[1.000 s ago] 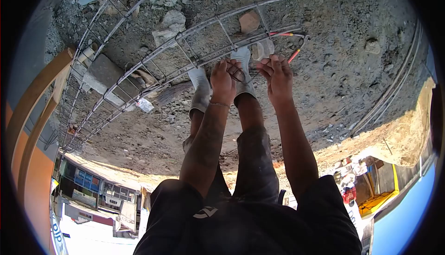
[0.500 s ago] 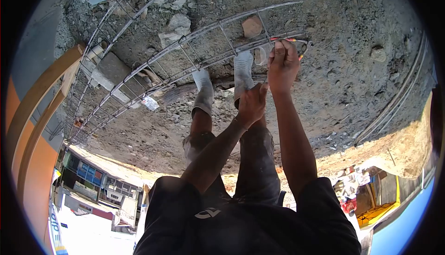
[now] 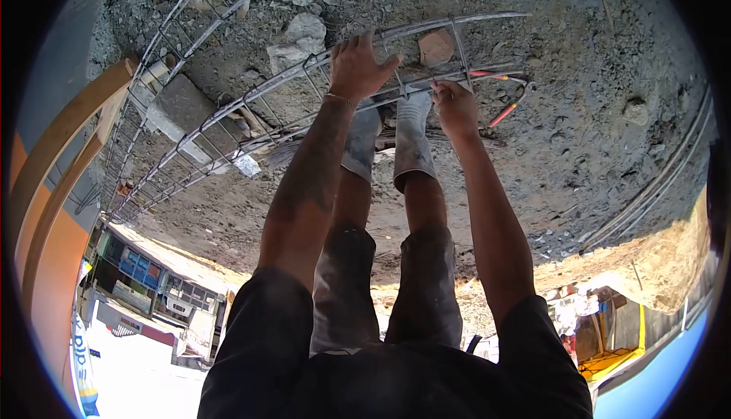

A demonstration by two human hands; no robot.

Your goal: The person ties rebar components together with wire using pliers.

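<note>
A rebar cage (image 3: 245, 102), long bars joined by stirrups, runs across the ground in front of my boots. My left hand (image 3: 356, 71) lies over its far bar, fingers bent over the steel and thumb stretched out sideways. At the near bar, close to the cage's right end, my right hand (image 3: 455, 108) is closed in a pinch. Whatever is between those fingertips is too small to make out. Just beyond the right hand lie red-handled pincers (image 3: 531, 86), handles spread apart and not gripped.
A reddish brick piece (image 3: 436, 47) lies behind the cage's end. Pale rubble (image 3: 307, 29) and a concrete block (image 3: 186, 114) are on the left, near curved-looking wooden boards (image 3: 72, 148). Long rods (image 3: 647, 171) lie at the right. My boots (image 3: 413, 133) stand close to the cage.
My left hand has moved from near my knees forward and left onto the cage. My right hand has let go of the pincers and moved slightly back to the near bar.
</note>
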